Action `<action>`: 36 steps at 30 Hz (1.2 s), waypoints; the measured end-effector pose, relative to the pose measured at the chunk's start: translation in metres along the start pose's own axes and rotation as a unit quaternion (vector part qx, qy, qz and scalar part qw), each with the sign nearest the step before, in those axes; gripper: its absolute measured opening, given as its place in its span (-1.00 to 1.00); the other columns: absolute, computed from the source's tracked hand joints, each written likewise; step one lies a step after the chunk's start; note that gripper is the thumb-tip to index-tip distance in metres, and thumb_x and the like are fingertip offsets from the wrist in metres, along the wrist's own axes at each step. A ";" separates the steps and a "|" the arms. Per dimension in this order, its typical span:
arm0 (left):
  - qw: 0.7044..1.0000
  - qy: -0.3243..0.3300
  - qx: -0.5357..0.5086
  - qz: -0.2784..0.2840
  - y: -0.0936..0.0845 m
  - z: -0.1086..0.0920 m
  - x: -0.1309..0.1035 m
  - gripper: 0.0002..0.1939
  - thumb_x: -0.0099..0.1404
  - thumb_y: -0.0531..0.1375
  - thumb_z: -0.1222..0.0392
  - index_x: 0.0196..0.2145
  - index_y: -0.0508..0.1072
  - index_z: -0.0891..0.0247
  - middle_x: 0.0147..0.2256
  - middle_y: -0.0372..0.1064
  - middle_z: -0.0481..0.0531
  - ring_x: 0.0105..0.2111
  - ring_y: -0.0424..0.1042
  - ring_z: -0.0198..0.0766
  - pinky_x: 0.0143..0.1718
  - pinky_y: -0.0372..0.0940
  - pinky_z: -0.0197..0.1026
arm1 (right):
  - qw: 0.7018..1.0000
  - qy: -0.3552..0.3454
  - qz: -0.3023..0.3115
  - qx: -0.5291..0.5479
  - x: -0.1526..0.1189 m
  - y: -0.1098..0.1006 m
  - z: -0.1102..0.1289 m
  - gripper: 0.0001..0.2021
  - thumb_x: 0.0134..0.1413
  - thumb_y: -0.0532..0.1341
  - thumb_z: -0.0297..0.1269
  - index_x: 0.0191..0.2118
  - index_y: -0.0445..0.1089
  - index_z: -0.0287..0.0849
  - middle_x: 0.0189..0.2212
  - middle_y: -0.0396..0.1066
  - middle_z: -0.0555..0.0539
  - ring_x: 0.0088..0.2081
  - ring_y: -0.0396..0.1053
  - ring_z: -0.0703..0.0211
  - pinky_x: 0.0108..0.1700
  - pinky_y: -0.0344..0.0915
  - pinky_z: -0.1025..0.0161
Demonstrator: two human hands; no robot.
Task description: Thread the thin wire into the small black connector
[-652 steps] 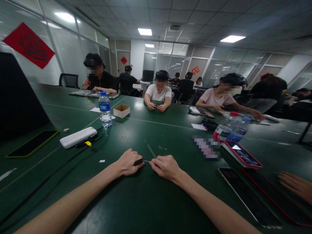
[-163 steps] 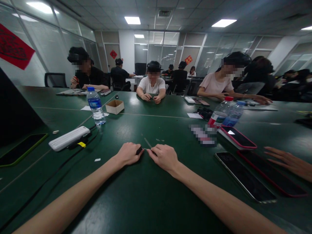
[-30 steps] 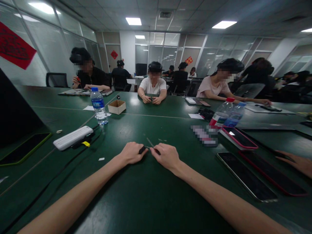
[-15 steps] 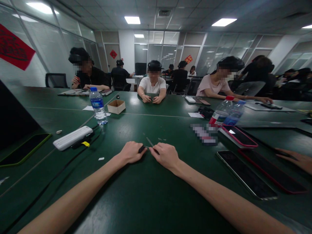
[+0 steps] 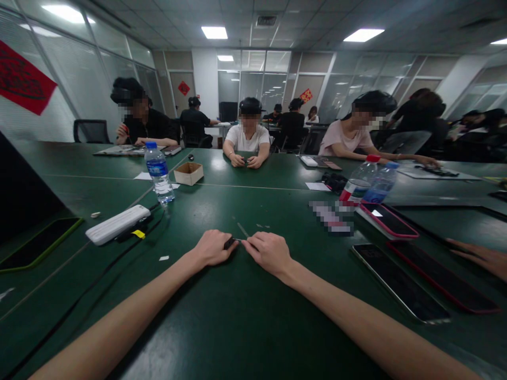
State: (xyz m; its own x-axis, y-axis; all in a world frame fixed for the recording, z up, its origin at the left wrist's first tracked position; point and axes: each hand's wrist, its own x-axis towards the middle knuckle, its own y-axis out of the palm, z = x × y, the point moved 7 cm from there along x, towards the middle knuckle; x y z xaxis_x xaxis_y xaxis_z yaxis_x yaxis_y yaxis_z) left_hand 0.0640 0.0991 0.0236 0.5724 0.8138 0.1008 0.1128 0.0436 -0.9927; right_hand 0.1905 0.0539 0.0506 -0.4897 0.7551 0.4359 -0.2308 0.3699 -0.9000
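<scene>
My left hand (image 5: 214, 247) is closed with a small black piece (image 5: 228, 243) between thumb and fingers; its exact kind is too small to tell. A thin shiny bit (image 5: 238, 240) bridges the narrow gap from that piece to the fingertips of my right hand (image 5: 270, 251). The right fingers are pinched together, and what they grip is mostly hidden. A thin clear strip (image 5: 242, 229) slants up and left from behind the right fingertips; whether it is held or lies on the table I cannot tell. Both hands are low over the green table (image 5: 237, 316).
To the left are a white power bank (image 5: 118, 224), a black cable (image 5: 95, 282), a water bottle (image 5: 159, 174) and an open box (image 5: 189, 173). Phones (image 5: 400, 282) and two bottles (image 5: 359, 179) occupy the right, near another person's hand (image 5: 481, 257). People sit across the table.
Almost nothing differs. Both hands keep the same grip and place, with only a tiny shift of the view.
</scene>
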 end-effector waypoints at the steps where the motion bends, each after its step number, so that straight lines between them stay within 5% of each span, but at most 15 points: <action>1: 1.000 0.001 -0.001 -0.001 0.000 0.000 0.000 -0.50 0.37 -0.11 -0.09 -0.38 0.48 0.26 -0.40 0.50 0.16 -0.40 0.49 -0.11 -0.39 0.25 -0.21 | 1.000 -0.003 -0.002 0.001 0.000 0.000 0.000 -0.62 0.30 -0.01 -0.13 -0.28 0.51 -0.16 -0.37 0.47 -0.07 -0.37 0.37 0.29 -0.33 0.19 0.38; 30: 0.998 0.029 -0.028 -0.037 -0.002 0.000 -0.002 -0.52 0.40 -0.13 -0.07 -0.42 0.42 0.23 -0.46 0.47 0.10 -0.43 0.47 -0.15 -0.41 0.20 -0.24 | 0.995 -0.023 -0.063 0.071 -0.003 -0.009 0.001 -0.72 0.19 0.08 -0.19 -0.29 0.49 -0.21 -0.36 0.48 -0.08 -0.40 0.36 0.29 -0.34 0.21 0.37; 36: 1.000 -0.010 0.012 -0.004 0.001 0.002 0.001 -0.49 0.38 -0.14 -0.11 -0.37 0.46 0.23 -0.42 0.49 0.14 -0.41 0.49 -0.09 -0.42 0.22 -0.21 | 0.971 -0.223 -0.050 0.069 -0.011 -0.011 0.041 -0.72 0.13 0.08 -0.22 -0.48 0.45 -0.17 -0.53 0.42 -0.02 -0.49 0.29 0.30 -0.42 0.12 0.33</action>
State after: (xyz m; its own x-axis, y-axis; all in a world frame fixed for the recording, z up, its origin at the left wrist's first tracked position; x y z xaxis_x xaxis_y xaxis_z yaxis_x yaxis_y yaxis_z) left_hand 0.0637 0.1013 0.0230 0.5559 0.8244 0.1067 0.0971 0.0631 -0.9933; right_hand 0.1643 0.0193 0.0553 -0.7677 0.3981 0.5022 -0.3913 0.3295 -0.8593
